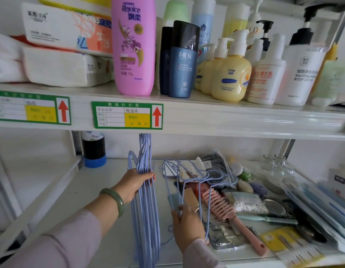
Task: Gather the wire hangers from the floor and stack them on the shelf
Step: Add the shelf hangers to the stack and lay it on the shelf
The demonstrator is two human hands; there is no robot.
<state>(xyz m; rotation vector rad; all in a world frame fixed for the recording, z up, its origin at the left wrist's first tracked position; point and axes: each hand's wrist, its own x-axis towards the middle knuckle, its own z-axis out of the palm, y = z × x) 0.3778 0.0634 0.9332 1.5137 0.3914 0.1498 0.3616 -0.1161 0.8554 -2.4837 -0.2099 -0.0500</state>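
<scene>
Hands point(138, 182) point(187, 223) each grip blue wire hangers point(146, 209) over the lower shelf point(102, 182).

You have two bare hands in view: your left hand point(137, 183) grips one bundle of pale blue wire hangers point(146, 209), its number too tightly packed to count; your right hand point(187, 223) grips about two more blue hangers point(189, 182), lying right of that bundle. Above the bundle stand one pink shampoo bottle point(134, 45), two dark blue bottles point(182, 60) and two yellow pump bottles point(228, 74). Two green price labels point(127, 115) sit just above it. Right of it lies one pink plastic hairbrush point(231, 215).
</scene>
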